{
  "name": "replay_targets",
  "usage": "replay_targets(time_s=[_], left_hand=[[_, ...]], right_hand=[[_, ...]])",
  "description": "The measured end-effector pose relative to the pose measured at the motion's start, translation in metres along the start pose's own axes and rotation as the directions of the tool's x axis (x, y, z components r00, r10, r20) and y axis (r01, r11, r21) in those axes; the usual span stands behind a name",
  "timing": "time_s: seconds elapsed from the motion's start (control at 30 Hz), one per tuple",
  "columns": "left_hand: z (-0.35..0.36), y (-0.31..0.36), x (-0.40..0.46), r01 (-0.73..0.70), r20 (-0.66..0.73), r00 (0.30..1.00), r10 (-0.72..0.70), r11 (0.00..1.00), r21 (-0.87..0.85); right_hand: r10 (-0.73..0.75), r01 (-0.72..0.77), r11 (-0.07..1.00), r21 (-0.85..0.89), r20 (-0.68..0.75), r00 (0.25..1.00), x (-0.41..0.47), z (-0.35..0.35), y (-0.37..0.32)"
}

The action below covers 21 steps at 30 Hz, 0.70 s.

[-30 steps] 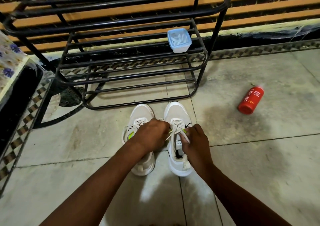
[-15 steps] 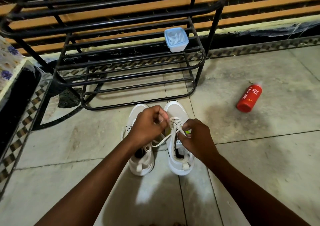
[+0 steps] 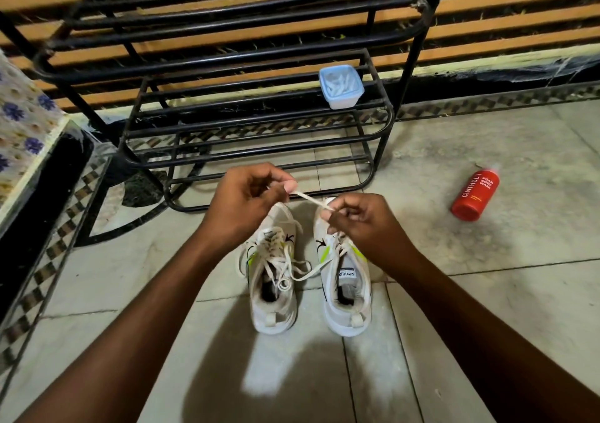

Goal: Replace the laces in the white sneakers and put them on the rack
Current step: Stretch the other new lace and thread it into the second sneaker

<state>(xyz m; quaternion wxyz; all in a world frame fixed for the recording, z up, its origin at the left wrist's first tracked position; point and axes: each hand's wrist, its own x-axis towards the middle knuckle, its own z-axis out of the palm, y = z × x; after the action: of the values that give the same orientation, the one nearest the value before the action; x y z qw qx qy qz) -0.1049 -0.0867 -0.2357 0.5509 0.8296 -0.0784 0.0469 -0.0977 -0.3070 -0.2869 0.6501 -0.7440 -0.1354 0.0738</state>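
Nearest the camera, two bare forearms extend forward over the tiled floor (image 3: 519,292). Two white sneakers stand side by side on the floor, heels toward the camera and toes toward the rack. The left sneaker (image 3: 272,305) has loose lace (image 3: 285,270) lying across its tongue and opening, with one loop resting near the collar. The right sneaker (image 3: 345,302) shows a grey insole with a printed label; a strand of lace runs from it across the gap toward the left sneaker. Above the toes, both hands are raised clear of the shoes. The left hand (image 3: 243,205) has its fingers curled and pinches one end of a short lace section (image 3: 310,199) between thumb and forefinger. The right hand (image 3: 360,221), also curled, pinches the other end; the section is stretched taut between them. To the right, well apart from the sneakers, a red bottle (image 3: 474,197) lies on its side on the floor. Beyond the hands stands a black metal rack (image 3: 259,143) with barred shelves. A small blue-rimmed plastic container (image 3: 341,87) sits on a middle shelf, toward the right end. Behind the rack runs a slatted wall (image 3: 503,23).
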Motion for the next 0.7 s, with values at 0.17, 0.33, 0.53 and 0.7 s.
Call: replay_targets(time_s=[0.17, 0.33, 0.53, 0.7], left_hand=[[-0.025, -0.024, -0.007, 0.067, -0.053, 0.997, -0.063, 0.995, 0.070], [-0.048, -0.074, -0.024, 0.176, -0.113, 0.981, -0.155, 0.961, 0.215], [-0.074, -0.129, -0.050, 0.349, -0.172, 0.937, -0.304, 0.819, 0.455], [-0.081, -0.153, -0.060, 0.418, -0.203, 0.907, -0.368, 0.748, 0.516]], right_hand=[[0.089, -0.072, 0.992, 0.108, -0.158, 0.983, -0.001, -0.016, 0.003], [0.170, -0.132, 0.975, 0.179, -0.215, 0.962, -0.004, -0.025, 0.010], [0.165, -0.176, 0.984, -0.005, -0.317, 0.934, 0.001, -0.029, 0.024], [0.189, -0.223, 0.974, -0.038, -0.404, 0.895, 0.005, -0.029, 0.038]])
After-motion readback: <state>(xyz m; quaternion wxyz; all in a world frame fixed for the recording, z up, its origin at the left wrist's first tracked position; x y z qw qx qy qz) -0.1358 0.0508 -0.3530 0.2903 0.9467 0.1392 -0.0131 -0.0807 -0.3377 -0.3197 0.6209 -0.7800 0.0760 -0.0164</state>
